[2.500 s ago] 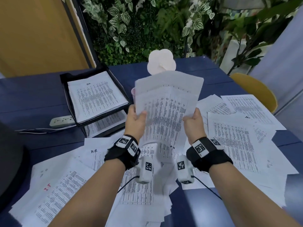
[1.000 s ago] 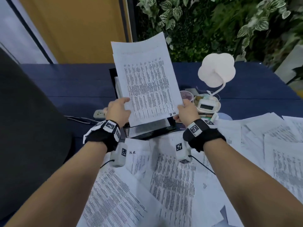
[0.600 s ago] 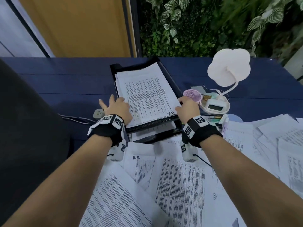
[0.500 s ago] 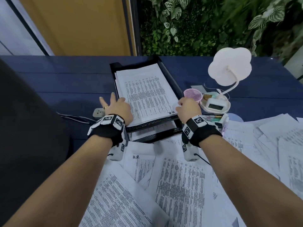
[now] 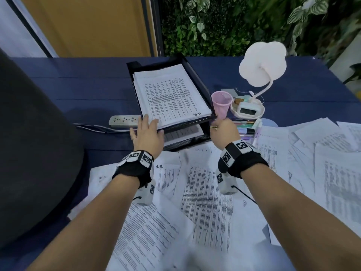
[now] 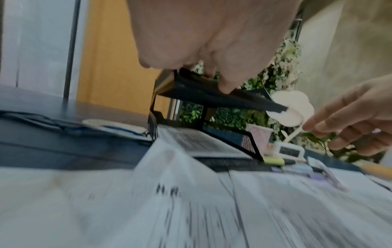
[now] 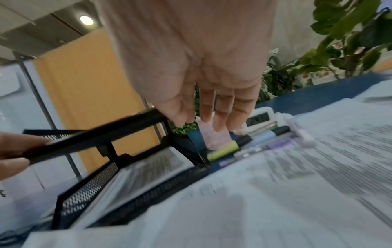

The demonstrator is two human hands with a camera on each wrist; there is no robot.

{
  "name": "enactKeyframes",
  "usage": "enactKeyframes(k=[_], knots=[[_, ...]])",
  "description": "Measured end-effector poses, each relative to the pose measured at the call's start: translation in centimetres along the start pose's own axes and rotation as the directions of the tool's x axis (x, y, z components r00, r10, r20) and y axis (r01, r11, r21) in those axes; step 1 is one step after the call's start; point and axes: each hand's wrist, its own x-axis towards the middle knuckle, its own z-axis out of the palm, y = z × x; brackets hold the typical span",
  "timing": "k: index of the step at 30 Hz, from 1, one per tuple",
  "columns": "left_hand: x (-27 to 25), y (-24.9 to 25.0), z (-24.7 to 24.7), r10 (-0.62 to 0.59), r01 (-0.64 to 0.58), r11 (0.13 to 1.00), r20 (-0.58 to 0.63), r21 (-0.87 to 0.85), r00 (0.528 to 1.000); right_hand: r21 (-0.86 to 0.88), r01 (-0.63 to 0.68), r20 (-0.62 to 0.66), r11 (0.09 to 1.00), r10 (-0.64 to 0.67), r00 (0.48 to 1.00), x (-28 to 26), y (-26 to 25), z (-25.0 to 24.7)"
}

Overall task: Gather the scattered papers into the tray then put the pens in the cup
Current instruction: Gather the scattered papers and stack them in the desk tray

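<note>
The left hand [image 5: 147, 134] rests open-fingered on the tray [image 5: 197, 79] front; the right hand [image 5: 223, 132], fingers loose and empty, hovers just before the cup [image 5: 221, 107].

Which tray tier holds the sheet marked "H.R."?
The upper tier of the black tray: its top sheet bears "H.R." at the near right corner. The lower tier holds a sheet with no visible mark.

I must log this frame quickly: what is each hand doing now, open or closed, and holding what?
Left hand: open, fingers straight, touching the top tray's front corner.
Right hand: open, fingers relaxed, holding nothing.
</note>
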Motion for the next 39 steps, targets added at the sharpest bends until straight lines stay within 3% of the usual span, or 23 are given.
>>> enactKeyframes(k=[3,7,12,16,18,21,23,25,28,30,32,34,36,39], knots=[[-3.4,0.3,2.0,0.034,-0.035,0.999,-0.038,-0.005,0.999,-0.035,-0.075,0.095,0.997,0.078,0.992,-2.5,2.4,1.0],[-6.4,0.9,4.4,0.075,-0.074,0.997,-0.055,0.015,0.996,-0.056,-0.259,0.218,0.964,0.265,0.939,-5.9,6.3,2.2],[-7.0,1.4,6.6,0.122,-0.133,0.991,0.223,0.032,0.967,-0.204,-0.353,0.302,0.913,0.402,0.865,-9.2,9.7,2.6],[-6.7,2.2,8.2,-0.006,-0.011,0.999,0.509,0.03,0.861,-0.179,-0.391,0.301,0.903,0.429,0.852,-10.5,10.8,2.8],[-6.8,2.8,8.8,-0.037,0.052,0.999,0.511,-0.015,0.859,-0.113,-0.401,0.318,0.909,0.415,0.852,-10.9,11.2,2.8],[-6.5,3.7,9.1,-0.076,0.229,0.938,0.49,-0.26,0.868,0.03,-0.426,0.335,0.904,0.392,0.857,-11.4,11.8,2.6],[-6.2,4.0,9.2,-0.096,0.262,0.912,0.458,-0.315,0.884,0.115,-0.446,0.314,0.888,0.393,0.864,-11.6,12.2,2.6],[-6.2,4.2,9.2,-0.074,0.234,0.919,0.446,-0.316,0.892,0.277,-0.501,0.243,0.82,0.445,0.862,-11.8,12.5,2.8],[-6.5,4.8,9.0,-0.041,0.277,0.854,0.472,-0.441,0.88,0.481,-0.563,0.135,0.672,0.578,0.805,-12.0,12.6,2.7],[-6.5,5.1,8.9,-0.003,0.283,0.767,0.438,-0.576,0.899,0.513,-0.588,0.167,0.625,0.599,0.783,-12.1,12.6,2.5],[-6.3,5.3,8.4,0.01,0.313,0.647,0.418,-0.695,0.908,0.446,-0.594,0.209,0.669,0.568,0.796,-11.9,12.5,2.3],[-5.8,5.0,7.9,0.012,0.335,0.601,0.427,-0.726,0.904,0.376,-0.581,0.24,0.722,0.53,0.814,-11.6,12.3,2.3],[-5.1,4.2,7.6,0.049,0.277,0.711,0.438,-0.646,0.898,0.307,-0.563,0.241,0.767,0.51,0.826,-11.3,11.9,2.3],[-4.5,1.7,7.0,0.028,0.147,0.943,0.513,-0.297,0.858,0.224,-0.555,0.243,0.801,0.505,0.828,-10.5,11.0,3.1]])
